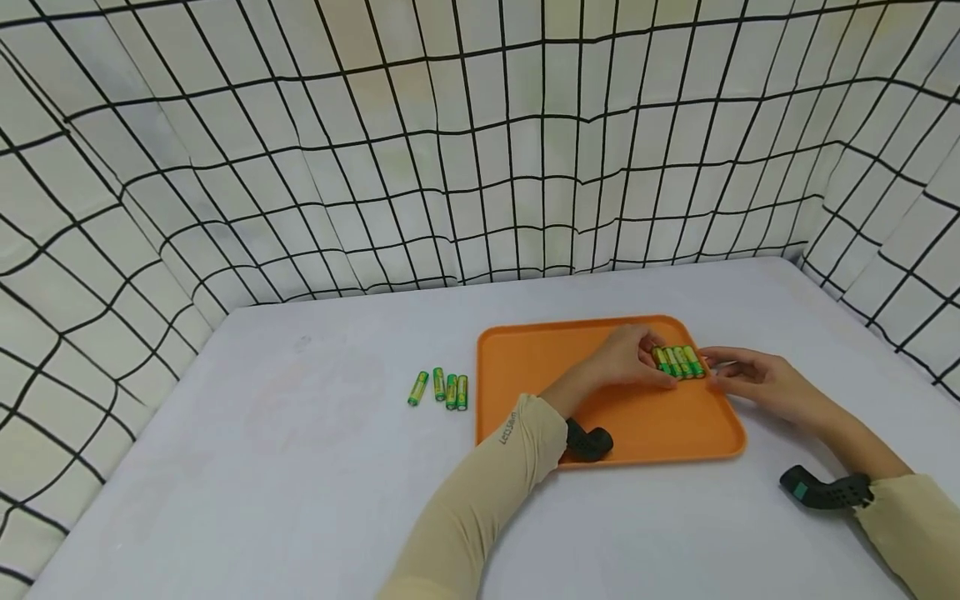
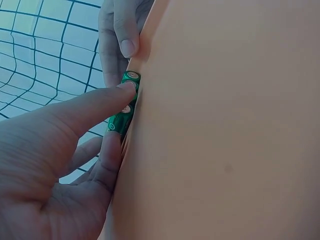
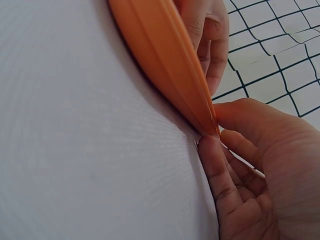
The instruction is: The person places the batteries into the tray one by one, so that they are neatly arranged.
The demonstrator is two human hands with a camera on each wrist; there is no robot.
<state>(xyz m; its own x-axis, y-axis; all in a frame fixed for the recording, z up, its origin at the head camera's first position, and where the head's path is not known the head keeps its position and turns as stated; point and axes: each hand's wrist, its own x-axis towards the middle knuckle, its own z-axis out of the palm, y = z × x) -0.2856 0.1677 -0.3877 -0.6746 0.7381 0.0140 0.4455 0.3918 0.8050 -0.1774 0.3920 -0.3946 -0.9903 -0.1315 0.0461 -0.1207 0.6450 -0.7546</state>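
Several green-and-yellow batteries (image 1: 678, 362) lie side by side in a row at the right end of an orange tray (image 1: 525, 358). My left hand (image 1: 626, 358) holds this row, its thumb (image 2: 117, 95) across the battery ends and another finger against the left side. The row's green ends (image 2: 119, 121) show between these digits in the left wrist view. Just beyond the tray's right rim is my right hand (image 1: 772, 387), its fingers spread apart. In the right wrist view one right fingertip (image 3: 227, 112) touches the rim, while another rests low beside the tray corner.
Left of the tray, several more batteries (image 1: 452, 392) lie on the white table (image 1: 262, 467). A black wrist device (image 1: 825, 490) sits at the right wrist, another (image 1: 588, 442) under the left. White walls with black netting (image 1: 487, 158) enclose the table's back and sides.
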